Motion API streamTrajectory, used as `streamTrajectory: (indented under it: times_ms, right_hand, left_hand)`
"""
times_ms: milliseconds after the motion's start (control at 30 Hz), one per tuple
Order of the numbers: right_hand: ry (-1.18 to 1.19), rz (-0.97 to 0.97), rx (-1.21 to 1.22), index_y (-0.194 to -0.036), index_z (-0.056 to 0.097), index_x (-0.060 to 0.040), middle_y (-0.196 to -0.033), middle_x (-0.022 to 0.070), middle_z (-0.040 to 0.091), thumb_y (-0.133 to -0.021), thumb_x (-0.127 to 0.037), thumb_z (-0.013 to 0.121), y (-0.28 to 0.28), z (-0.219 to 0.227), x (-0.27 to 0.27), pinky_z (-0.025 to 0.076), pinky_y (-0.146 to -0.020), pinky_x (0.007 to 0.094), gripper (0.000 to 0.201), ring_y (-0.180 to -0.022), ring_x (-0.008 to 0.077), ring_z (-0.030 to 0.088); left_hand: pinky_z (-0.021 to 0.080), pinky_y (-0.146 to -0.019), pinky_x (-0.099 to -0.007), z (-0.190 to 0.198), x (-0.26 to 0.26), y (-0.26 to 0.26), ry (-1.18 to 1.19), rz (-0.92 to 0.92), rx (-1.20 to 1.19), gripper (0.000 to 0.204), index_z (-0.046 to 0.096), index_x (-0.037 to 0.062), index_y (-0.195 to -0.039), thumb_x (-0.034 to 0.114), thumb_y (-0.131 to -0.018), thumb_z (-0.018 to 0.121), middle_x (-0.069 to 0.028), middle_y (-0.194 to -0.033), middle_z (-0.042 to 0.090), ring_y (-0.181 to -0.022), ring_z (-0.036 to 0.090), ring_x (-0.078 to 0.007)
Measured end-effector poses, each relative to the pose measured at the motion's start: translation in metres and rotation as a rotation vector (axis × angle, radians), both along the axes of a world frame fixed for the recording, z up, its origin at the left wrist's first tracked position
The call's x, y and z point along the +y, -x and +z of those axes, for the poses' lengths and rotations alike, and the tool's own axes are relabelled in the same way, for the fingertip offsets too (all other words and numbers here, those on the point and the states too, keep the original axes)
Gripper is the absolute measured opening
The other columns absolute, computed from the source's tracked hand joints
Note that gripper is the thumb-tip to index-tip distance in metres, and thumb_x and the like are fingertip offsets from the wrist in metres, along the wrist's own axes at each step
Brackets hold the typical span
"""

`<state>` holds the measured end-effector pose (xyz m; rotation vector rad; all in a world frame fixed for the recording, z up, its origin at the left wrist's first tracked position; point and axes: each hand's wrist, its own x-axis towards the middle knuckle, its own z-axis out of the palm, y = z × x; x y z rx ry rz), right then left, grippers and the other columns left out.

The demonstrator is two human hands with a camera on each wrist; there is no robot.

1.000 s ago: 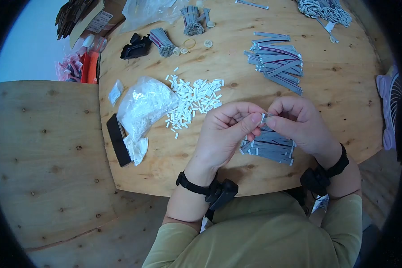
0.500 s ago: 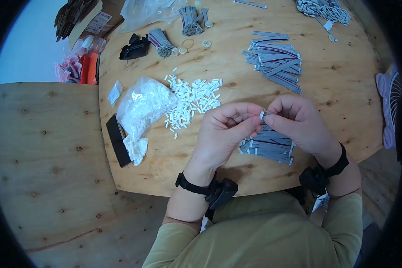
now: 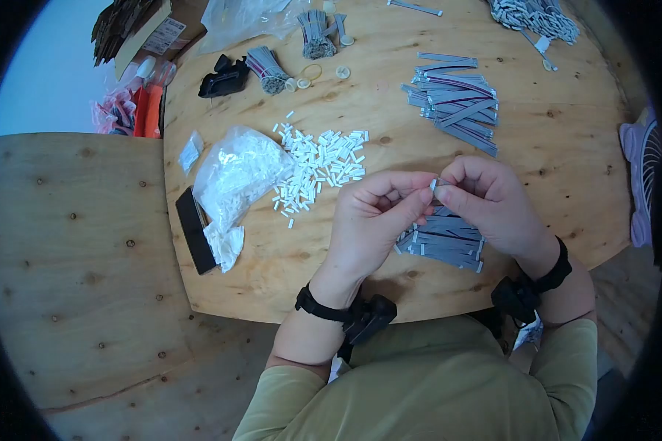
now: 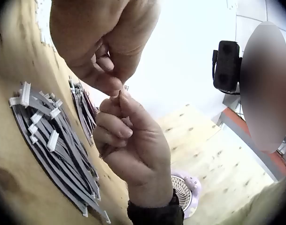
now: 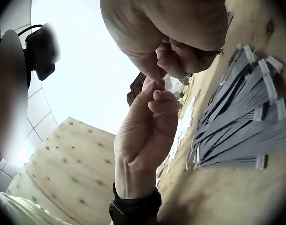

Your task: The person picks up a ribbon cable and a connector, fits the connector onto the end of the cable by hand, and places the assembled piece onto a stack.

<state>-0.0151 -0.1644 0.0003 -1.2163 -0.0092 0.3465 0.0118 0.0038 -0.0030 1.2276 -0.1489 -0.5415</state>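
Observation:
Thumb and forefinger of the left hand point(image 3: 371, 217) pinch a small white connector housing point(image 3: 433, 184). Right against it, the right hand point(image 3: 489, 202) pinches the end of a thin grey ribbon cable, mostly hidden by the fingers. Both sets of fingertips meet over a pile of grey ribbon cables point(image 3: 449, 246) with white connectors at their ends. From the left wrist view, the right hand point(image 4: 138, 145) shows curled fingers behind its pinching thumb. In the right wrist view the left hand point(image 5: 145, 126) meets the other hand tip to tip.
Loose white housings point(image 3: 324, 162) lie beside a clear plastic bag point(image 3: 239, 173) of more. A dark flat box point(image 3: 196, 231) is at the left edge. Farther back are another cable pile point(image 3: 456, 99), bundled cables point(image 3: 267, 70) and a black holder point(image 3: 224, 77). A purple fan point(image 3: 640, 180) stands right.
Both hands stay together over the near cable pile. The white housing has tilted slightly between the fingertips, and the fingertips have drawn closer around it. The left wrist has shifted slightly right.

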Motion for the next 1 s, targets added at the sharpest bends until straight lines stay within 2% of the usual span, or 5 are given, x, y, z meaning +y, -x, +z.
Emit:
streamTrajectory:
  times_ms: [133,433,533,833,1000]
  right_hand:
    - [0.053,0.010,0.004,-0.084,0.052,0.0005,-0.079,0.0032,0.058,-0.083,-0.005,0.051,0.001,-0.001,0.000,0.045,-0.065,0.0194,0.005,-0.073,0.0064,0.055]
    - [0.100,0.022,0.012,-0.083,0.052,-0.0024,-0.070,-0.0041,0.051,-0.083,-0.007,0.052,-0.001,0.002,-0.005,0.035,-0.050,0.0152,0.005,-0.059,-0.0007,0.044]
    - [0.104,0.032,0.045,-0.082,0.052,-0.0024,-0.069,-0.0046,0.051,-0.083,-0.008,0.053,0.000,0.005,-0.004,0.034,-0.048,0.0149,0.005,-0.057,-0.0007,0.042]
    - [0.062,-0.006,0.101,-0.084,0.050,-0.0024,-0.070,-0.0020,0.050,-0.081,-0.009,0.055,-0.003,0.010,-0.006,0.039,-0.050,0.0157,0.008,-0.057,0.0027,0.048]
    - [0.070,-0.001,0.083,-0.084,0.050,-0.0022,-0.069,-0.0020,0.049,-0.082,-0.009,0.054,-0.003,0.009,-0.006,0.039,-0.049,0.0163,0.008,-0.055,0.0031,0.046]
  left_hand:
    - [0.045,-0.057,-0.0173,0.000,0.001,-0.001,-0.008,-0.013,-0.017,0.016,0.059,-0.0019,-0.094,0.000,-0.079,0.056,-0.0050,-0.078,0.061,-0.067,0.055,-0.0052]
    - [0.044,-0.057,-0.0172,0.001,0.000,0.000,0.037,0.008,0.050,0.017,0.058,-0.0017,-0.095,0.000,-0.079,0.056,-0.0042,-0.076,0.061,-0.065,0.053,-0.0049]
    - [0.043,-0.057,-0.0171,0.001,0.002,-0.001,0.026,-0.017,0.040,0.017,0.058,-0.0017,-0.095,-0.001,-0.079,0.055,-0.0041,-0.076,0.061,-0.064,0.053,-0.0049]
    - [0.043,-0.058,-0.0172,-0.001,0.003,-0.003,0.047,0.010,0.081,0.016,0.057,-0.0012,-0.094,-0.001,-0.078,0.055,-0.0044,-0.078,0.060,-0.065,0.054,-0.0055]
    - [0.043,-0.059,-0.0174,-0.002,0.003,-0.002,0.038,-0.018,0.060,0.017,0.056,-0.0010,-0.095,-0.001,-0.078,0.055,-0.0038,-0.079,0.060,-0.067,0.054,-0.0057]
